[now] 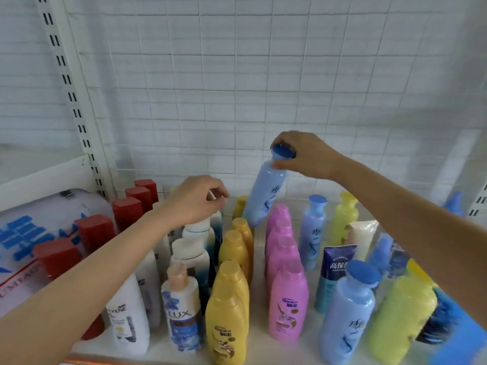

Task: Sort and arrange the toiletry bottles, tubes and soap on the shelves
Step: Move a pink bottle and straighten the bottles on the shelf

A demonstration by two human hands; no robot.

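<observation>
Head view: LUX bottle (181,309), Rejoice bottles (288,306).

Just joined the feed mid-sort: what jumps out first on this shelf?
The right hand holds a light blue bottle by its cap, tilted in the air above the back of the shelf. Below stand colour-sorted rows: yellow bottles in the middle, pink bottles just right of them. The left hand reaches over the white bottles.
</observation>
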